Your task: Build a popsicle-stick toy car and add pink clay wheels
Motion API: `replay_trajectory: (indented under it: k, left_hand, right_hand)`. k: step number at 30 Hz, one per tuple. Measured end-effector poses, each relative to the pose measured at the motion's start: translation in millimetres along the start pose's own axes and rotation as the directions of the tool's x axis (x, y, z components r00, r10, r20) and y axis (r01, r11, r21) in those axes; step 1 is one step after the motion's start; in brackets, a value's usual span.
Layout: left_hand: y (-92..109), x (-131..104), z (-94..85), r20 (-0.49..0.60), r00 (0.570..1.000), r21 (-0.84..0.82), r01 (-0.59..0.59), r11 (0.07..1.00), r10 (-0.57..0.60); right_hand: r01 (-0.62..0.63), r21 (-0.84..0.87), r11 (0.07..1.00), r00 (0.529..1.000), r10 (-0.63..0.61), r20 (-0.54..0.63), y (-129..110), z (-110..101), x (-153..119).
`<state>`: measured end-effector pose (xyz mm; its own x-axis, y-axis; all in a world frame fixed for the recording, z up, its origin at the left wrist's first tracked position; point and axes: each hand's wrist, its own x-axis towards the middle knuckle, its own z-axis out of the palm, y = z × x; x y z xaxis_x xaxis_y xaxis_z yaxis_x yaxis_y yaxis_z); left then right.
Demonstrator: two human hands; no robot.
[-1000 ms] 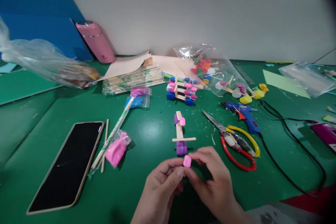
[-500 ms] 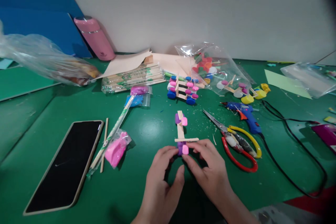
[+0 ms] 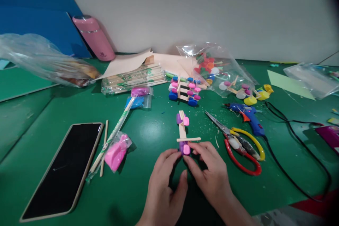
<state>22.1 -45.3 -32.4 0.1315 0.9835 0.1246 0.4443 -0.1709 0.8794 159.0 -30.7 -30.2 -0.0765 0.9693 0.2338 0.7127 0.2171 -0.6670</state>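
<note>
A small model car (image 3: 182, 133) of wooden sticks stands in front of me, with purple and pink clay lumps at both ends. A thin stick (image 3: 194, 139) lies crosswise over its nearer part. My right hand (image 3: 212, 174) pinches the near end, index finger and thumb by the pink lump. My left hand (image 3: 165, 180) reaches the purple lump from the other side with its fingertips. Its thumb stands apart, touching nothing. Beyond are more stick models (image 3: 184, 90), with blue, pink and white lumps.
To the right lie scissors (image 3: 233, 143) and a blue glue gun (image 3: 246, 116) with a trailing black cord. On the left are a phone (image 3: 62, 173), a stick pack (image 3: 112, 136) and bagged pink clay (image 3: 116, 153). A pink flask (image 3: 95, 39) and plastic bags (image 3: 222, 63) stand at the back.
The camera view has shifted slightly. Both hands keep their places at the near end of the model car, and the cross stick appears tilted a little more.
</note>
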Motion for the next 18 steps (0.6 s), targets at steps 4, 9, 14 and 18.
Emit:
replay_trajectory:
  k: [4,9,14,18]
  left_hand:
    - [-1,-1,-0.5,-0.011,1.0,-0.012,0.011,1.0,-0.012]
    - [0,1,-3.7,-0.038,0.999,0.001,0.009,1.0,-0.009]
    - [7,8,-3.2,-0.026,0.997,0.067,0.072,0.995,-0.07]
    - [13,16,-1.3,-0.003,0.985,0.093,0.171,0.981,-0.171]
  right_hand:
    - [0.027,-0.006,1.0,0.998,-0.027,-0.052,2,3,0]
    - [-0.042,0.028,0.999,0.996,0.044,-0.08,1,2,-3]
    - [-0.033,0.012,0.999,0.999,0.032,0.012,3,-9,-8]
    - [-0.012,-0.047,0.999,0.984,0.021,0.179,2,-12,-9]
